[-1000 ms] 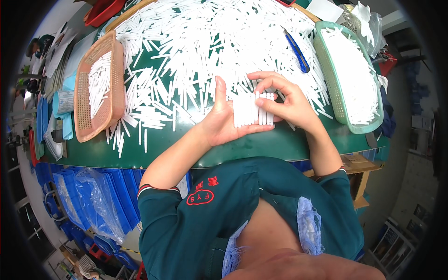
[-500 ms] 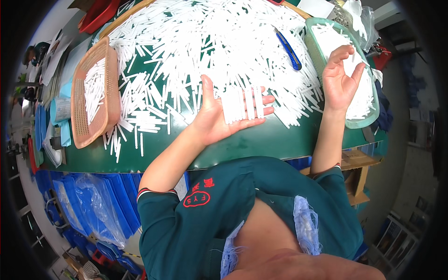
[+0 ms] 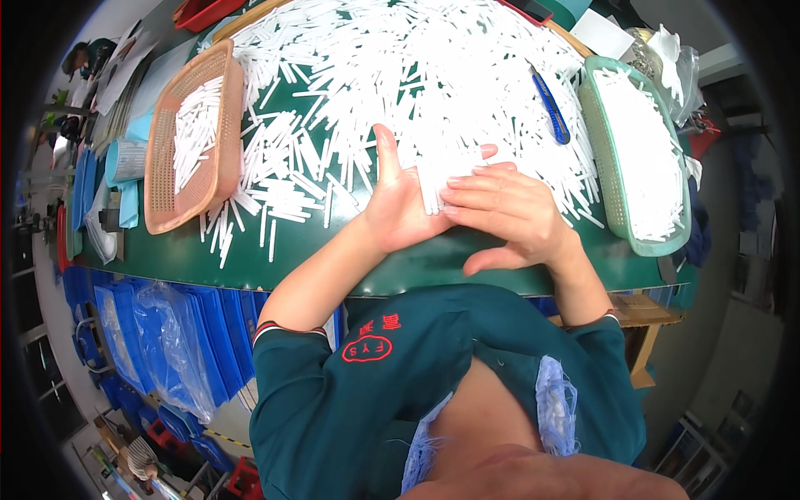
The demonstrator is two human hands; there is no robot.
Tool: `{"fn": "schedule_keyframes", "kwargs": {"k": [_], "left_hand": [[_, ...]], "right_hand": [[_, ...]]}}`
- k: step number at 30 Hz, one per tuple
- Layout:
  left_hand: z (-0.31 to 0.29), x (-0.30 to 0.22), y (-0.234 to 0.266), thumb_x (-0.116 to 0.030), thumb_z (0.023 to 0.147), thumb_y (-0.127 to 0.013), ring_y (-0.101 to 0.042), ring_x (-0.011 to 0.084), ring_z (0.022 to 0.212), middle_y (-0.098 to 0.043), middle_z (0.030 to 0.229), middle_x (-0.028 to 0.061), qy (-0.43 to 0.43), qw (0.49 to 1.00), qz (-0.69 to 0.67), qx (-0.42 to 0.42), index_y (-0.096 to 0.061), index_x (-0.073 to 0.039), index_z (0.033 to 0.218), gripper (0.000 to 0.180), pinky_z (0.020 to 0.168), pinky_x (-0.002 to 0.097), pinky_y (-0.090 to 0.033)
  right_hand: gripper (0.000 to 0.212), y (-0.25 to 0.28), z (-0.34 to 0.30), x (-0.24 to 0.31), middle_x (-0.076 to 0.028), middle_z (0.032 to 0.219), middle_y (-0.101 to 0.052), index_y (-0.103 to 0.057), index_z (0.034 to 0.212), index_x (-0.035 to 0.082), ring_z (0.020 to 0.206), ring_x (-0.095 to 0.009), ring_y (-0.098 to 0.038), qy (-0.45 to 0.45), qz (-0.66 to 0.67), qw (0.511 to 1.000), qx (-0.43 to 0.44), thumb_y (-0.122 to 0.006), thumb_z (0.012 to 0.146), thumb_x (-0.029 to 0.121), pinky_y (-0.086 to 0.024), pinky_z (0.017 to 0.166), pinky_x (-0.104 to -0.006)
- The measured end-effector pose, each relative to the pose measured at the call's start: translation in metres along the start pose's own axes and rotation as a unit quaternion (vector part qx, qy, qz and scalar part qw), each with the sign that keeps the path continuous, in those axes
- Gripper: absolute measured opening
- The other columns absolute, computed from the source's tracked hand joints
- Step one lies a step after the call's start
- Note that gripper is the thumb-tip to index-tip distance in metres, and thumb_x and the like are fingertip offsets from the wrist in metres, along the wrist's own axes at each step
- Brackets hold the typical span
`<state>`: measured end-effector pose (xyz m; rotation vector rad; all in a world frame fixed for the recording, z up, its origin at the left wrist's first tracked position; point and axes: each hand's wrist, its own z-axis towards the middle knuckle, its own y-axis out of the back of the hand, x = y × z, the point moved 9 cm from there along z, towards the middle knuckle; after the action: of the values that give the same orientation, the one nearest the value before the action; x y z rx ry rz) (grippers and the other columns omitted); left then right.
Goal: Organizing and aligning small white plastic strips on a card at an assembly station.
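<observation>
We wear a dark green short-sleeved shirt with striped cuffs, red embroidery and frayed light-blue trim.

Looks like a factory workshop: green bench heaped with loose white sticks, part-filled baskets either side, blue cutter, embroidered work shirt.

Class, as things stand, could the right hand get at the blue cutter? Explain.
Probably yes: the blue cutter lies on the white stick pile, beyond the right hand, with nothing seen covering it. That hand would first have to leave the row of sticks on the left hand.
</observation>
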<state>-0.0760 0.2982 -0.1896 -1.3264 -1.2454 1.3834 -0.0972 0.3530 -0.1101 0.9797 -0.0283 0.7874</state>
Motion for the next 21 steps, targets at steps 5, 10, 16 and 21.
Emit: {"fn": "schedule_keyframes", "kwargs": {"k": [5, 10, 16, 21], "left_hand": [[-0.002, -0.002, -0.003, -0.087, 0.065, -0.014, -0.023, 0.0392, 0.131, -0.021, 0.138, 0.0322, 0.003, 1.000, 0.023, -0.005, -0.016, 0.003, 0.138, 0.116, 0.107, 0.0484, -0.023], [-0.001, 0.000, -0.004, -0.087, 0.065, -0.011, -0.025, 0.0402, 0.130, -0.023, 0.137, 0.0307, 0.013, 0.998, 0.061, 0.016, -0.016, 0.003, 0.138, 0.116, 0.106, 0.0493, -0.025], [-0.002, -0.009, -0.001, -0.085, 0.068, -0.013, -0.025, 0.0394, 0.130, -0.028, 0.139, 0.0218, -0.038, 0.999, 0.016, -0.001, -0.015, 0.001, 0.139, 0.112, 0.107, 0.0489, -0.023], [-0.004, -0.010, 0.009, -0.088, 0.062, -0.011, -0.030, 0.0333, 0.129, -0.030, 0.138, 0.0230, -0.009, 0.999, 0.022, -0.029, -0.021, 0.002, 0.138, 0.118, 0.106, 0.0458, -0.024]], "right_hand": [[0.059, -0.020, 0.005, 0.004, -0.010, 0.108, -0.061, -0.061, 0.106, 0.004, 0.104, -0.024, -0.058, -0.017, -0.012, 0.999, 0.050, -0.071, 0.065, 0.045, -0.046, 0.090, -0.0398], [0.062, -0.025, 0.006, 0.007, -0.009, 0.110, -0.060, -0.060, 0.109, 0.005, 0.104, -0.024, -0.057, -0.013, -0.006, 0.998, 0.058, -0.071, 0.064, 0.046, -0.045, 0.091, -0.0394], [0.059, -0.014, 0.003, -0.004, -0.008, 0.107, -0.061, -0.061, 0.107, 0.006, 0.102, -0.023, -0.058, -0.026, -0.037, 0.997, 0.061, -0.073, 0.062, 0.043, -0.046, 0.089, -0.0376], [0.057, 0.004, 0.005, -0.013, -0.009, 0.105, -0.062, -0.060, 0.105, 0.003, 0.102, -0.026, -0.058, -0.055, -0.014, 0.998, -0.010, -0.076, 0.061, 0.035, -0.045, 0.090, -0.0411]]}}
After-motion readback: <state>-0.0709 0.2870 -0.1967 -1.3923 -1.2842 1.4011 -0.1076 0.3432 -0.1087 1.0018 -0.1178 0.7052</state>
